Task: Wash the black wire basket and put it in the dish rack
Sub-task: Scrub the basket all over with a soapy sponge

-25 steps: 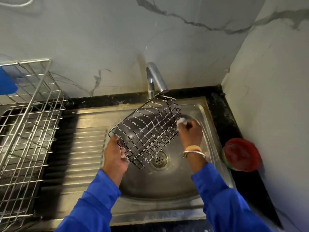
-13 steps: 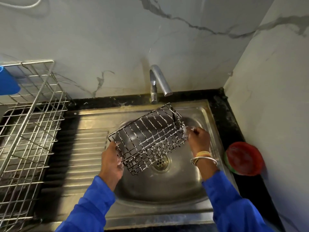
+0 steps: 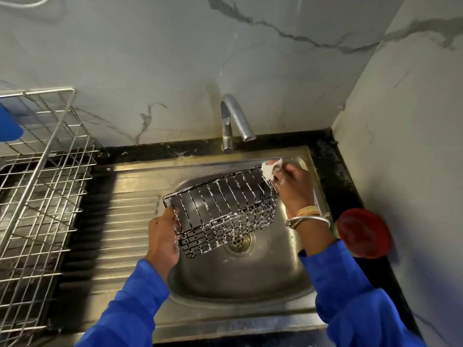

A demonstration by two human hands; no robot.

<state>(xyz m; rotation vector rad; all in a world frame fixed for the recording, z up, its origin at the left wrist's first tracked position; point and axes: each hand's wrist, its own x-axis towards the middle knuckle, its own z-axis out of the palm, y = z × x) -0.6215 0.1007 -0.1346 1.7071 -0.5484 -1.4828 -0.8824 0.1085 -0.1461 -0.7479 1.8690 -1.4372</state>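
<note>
1. Since half a second ago: finds the black wire basket (image 3: 220, 209) rolled to a flatter tilt, and the right hand (image 3: 294, 189) gone from the basket's end wall up to its far right corner.
2. Nearest, grips the basket's near-left end with the left hand (image 3: 162, 239), fingers curled round the end wires. Reads as a bracing hold against the scrubbing.
3. Holds the basket in the air above the stainless steel sink bowl (image 3: 225, 291), over the round drain (image 3: 239, 244), probably so that suds drip into the bowl. Shows white foam along many of the wires.
4. Farther on, pinches a soapy white scrub pad (image 3: 268, 170) in the right hand's curled fingers and presses it on that far right corner. Looks like the soaping step, with rinsing not yet begun.
5. Beyond, shows the curved steel tap (image 3: 238, 121) with no stream visible.
6. Off to the left, well apart from the basket, leaves the silver wire dish rack (image 3: 47, 91) as the final place.
</note>
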